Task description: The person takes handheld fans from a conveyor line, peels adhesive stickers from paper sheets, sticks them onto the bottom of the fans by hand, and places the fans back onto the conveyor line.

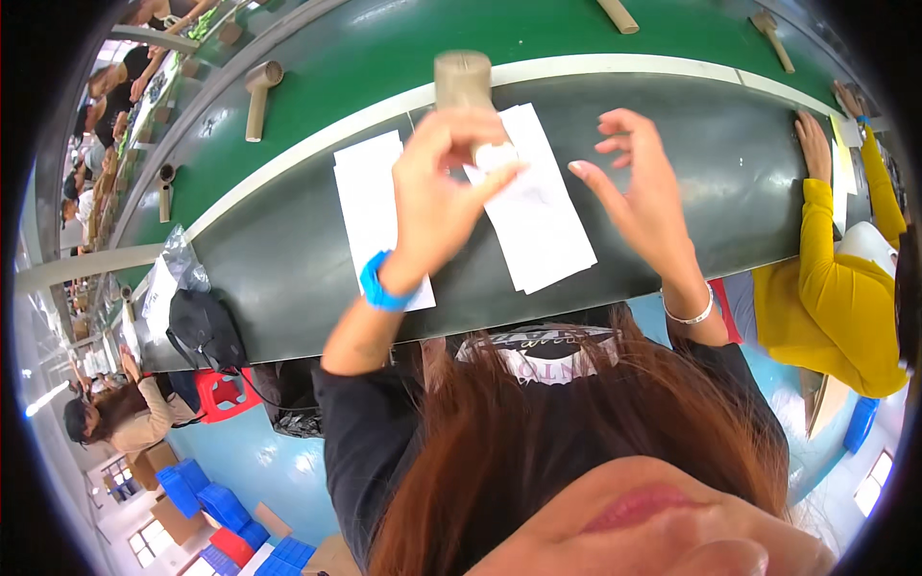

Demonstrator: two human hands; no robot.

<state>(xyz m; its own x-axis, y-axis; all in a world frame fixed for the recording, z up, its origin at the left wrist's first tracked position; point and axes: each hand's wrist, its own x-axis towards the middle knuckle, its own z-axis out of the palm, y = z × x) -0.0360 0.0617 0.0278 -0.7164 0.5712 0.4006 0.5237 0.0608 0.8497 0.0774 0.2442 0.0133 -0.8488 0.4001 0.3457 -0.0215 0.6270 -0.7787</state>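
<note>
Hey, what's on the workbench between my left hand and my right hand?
In the head view, white papers lie on the dark workbench between your left hand and right hand.

The bench [279, 250] bears a left stack [365, 197] and a right stack [543, 226]. Above it, the left hand [437, 182] holds a piece [463, 82] by the right stack's far end; the right hand [642, 197] is farther right. Beyond lies the belt [365, 58], with other pieces [257, 101] on it. Near left sits a backpack [205, 328], a stool [223, 396] below; a co-worker [834, 302] is at far right.
</note>
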